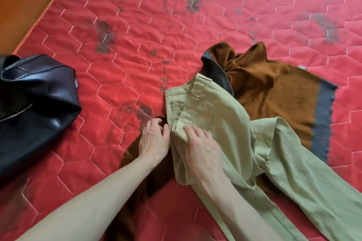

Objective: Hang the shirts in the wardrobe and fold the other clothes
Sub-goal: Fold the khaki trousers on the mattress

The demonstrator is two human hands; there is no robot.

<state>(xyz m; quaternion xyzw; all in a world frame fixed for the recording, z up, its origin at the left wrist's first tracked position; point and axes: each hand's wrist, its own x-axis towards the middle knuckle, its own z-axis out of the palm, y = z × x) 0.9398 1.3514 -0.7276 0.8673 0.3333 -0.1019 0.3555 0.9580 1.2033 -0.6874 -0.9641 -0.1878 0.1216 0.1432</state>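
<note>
We find the khaki trousers (pixel 225 123) lying across a brown sweater (pixel 274 92) on the red mattress (pixel 137 25), left hand (pixel 154 139) pinching the waistband edge, right hand (pixel 201 146) pressing flat, fingers nearly straight, evidently to square them for folding.

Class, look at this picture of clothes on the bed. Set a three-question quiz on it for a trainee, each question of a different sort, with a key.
1. True or false: the trousers lie partly over the brown sweater.
2. Which garment lies apart from the others, at the left? A. black jacket B. white shirt C. blue jeans
3. Fill in: the right hand rests on the ____.

Key: 1 true; 2 A; 3 trousers. The left hand is at the trousers' left edge, fingers curled on the fabric there, on the red quilted mattress.
</note>
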